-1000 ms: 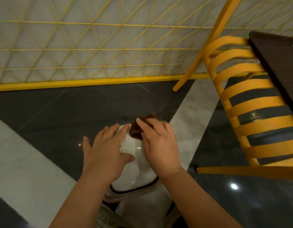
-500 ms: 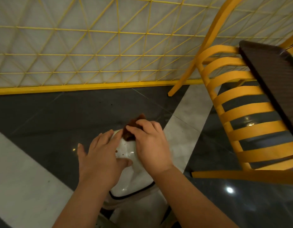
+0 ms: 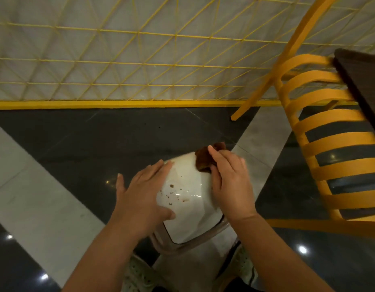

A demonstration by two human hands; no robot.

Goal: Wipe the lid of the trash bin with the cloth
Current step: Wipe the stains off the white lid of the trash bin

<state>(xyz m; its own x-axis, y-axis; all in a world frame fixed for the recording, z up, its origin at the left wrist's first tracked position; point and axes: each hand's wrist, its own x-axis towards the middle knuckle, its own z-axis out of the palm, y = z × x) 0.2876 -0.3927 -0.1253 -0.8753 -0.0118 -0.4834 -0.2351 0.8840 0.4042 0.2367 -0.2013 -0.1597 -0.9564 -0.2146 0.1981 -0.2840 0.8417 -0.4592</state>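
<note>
Plainly we pressed the soft cloth (image 3: 204,159) on the lid (image 3: 186,194) at two o'clock under our right hand (image 3: 230,178); our left hand (image 3: 143,197) lay flat, steadying its slick dome.

Two bare forearms, no sleeves, left hand (image 3: 140,197) and right hand (image 3: 230,182) ringless, short trimmed nails, pale perforated shoes (image 3: 138,275) below the forearms

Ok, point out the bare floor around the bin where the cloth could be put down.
Bare dark floor lies between the white domed bin lid and the yellow lattice fence; the pale stripe left of the left hand is free too. Rightward it is crowded by the yellow slatted chair.
</note>
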